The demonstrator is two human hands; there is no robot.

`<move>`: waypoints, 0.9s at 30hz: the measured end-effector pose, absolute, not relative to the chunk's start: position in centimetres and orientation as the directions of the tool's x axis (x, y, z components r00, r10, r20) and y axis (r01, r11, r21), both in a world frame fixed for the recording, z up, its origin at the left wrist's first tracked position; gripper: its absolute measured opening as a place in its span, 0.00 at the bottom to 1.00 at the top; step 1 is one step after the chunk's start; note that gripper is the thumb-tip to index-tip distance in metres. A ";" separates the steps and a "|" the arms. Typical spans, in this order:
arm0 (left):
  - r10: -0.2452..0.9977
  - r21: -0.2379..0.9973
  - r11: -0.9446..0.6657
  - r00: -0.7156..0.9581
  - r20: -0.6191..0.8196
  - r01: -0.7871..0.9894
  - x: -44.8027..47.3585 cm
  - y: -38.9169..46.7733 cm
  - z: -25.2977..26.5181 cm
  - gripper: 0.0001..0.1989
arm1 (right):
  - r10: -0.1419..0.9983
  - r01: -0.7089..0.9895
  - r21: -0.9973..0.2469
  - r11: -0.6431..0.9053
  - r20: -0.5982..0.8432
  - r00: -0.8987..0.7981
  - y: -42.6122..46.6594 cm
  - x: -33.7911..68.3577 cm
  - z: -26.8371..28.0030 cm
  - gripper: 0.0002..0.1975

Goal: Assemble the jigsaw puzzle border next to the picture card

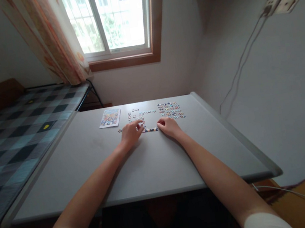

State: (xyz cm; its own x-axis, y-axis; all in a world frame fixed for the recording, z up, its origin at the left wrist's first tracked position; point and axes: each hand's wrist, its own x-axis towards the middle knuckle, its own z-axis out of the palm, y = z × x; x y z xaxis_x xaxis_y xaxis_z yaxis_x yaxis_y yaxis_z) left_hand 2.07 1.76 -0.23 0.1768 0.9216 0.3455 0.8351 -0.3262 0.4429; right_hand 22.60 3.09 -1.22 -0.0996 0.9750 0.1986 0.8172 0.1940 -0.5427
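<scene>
in the head view, a small room with pale walls has a bright window beyond the far edge of a light grey table. on the table, small jigsaw pieces form a partial outline between the hands: its lower strip, dark with pale marks, lies nearest the person, and its upper strip lies farther off. the left hand is at the strip's left end, thumb and forefinger slightly apart; the right hand is at its right end, fingers curled together. whether either grips a piece i cannot tell. the step looks like fitting or straightening that strip; it would go best with one hand steadying the joined part while the other presses lightly and level, so no tab lifts. loose pieces lie spread beyond the right hand, and a printed sheet lies flat to the far left of the outline. the tabletop looks smooth, so a hard push could slide the strip. a checkered bed stands at left below a patterned curtain; a socket with a hanging cord is on the right wall.
</scene>
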 end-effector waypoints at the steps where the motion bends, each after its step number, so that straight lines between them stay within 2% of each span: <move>1: 0.921 0.447 -0.300 0.135 0.365 0.842 1.7 2.3 0.1 0.13 | 0.975 0.817 -0.543 0.193 0.198 -0.099 3.1 22.6 -1.2 0.09; 6: 0.939 0.346 -0.118 -0.008 0.343 0.931 -0.2 6.4 1.8 0.13 | 0.975 0.821 -0.539 0.190 0.202 -0.093 3.1 22.6 -1.4 0.09; 9: 0.964 0.275 -0.008 -0.066 0.258 0.961 -1.2 9.0 2.3 0.16 | 0.975 0.821 -0.539 0.189 0.201 -0.092 3.1 22.6 -1.4 0.09; 13: 0.982 0.245 0.130 -0.159 0.100 0.961 -2.0 11.6 2.5 0.18 | 0.977 0.821 -0.539 0.185 0.193 -0.093 3.0 22.5 -1.2 0.10; 16: 0.985 0.220 0.158 -0.168 0.030 0.963 -1.8 12.5 2.5 0.18 | 0.978 0.823 -0.539 0.180 0.186 -0.092 2.9 22.4 -1.0 0.10; 22: 0.981 0.174 0.181 -0.190 0.037 0.968 -0.8 13.3 2.1 0.16 | 0.981 0.834 -0.526 0.166 0.174 -0.086 2.7 22.4 -0.8 0.10; 27: 0.979 0.284 0.203 -0.203 -0.030 0.937 -1.3 14.4 1.2 0.12 | 0.979 0.830 -0.531 0.172 0.183 -0.086 2.8 22.4 -0.9 0.10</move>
State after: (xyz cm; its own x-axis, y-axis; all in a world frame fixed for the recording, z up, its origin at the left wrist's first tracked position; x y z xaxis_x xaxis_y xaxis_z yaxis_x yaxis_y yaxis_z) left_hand -1.28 14.41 1.21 -0.2029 0.9787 -0.0299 0.9372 0.2030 0.2836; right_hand 22.43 2.79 -0.90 -0.0859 0.9793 0.1833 0.8298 0.1722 -0.5308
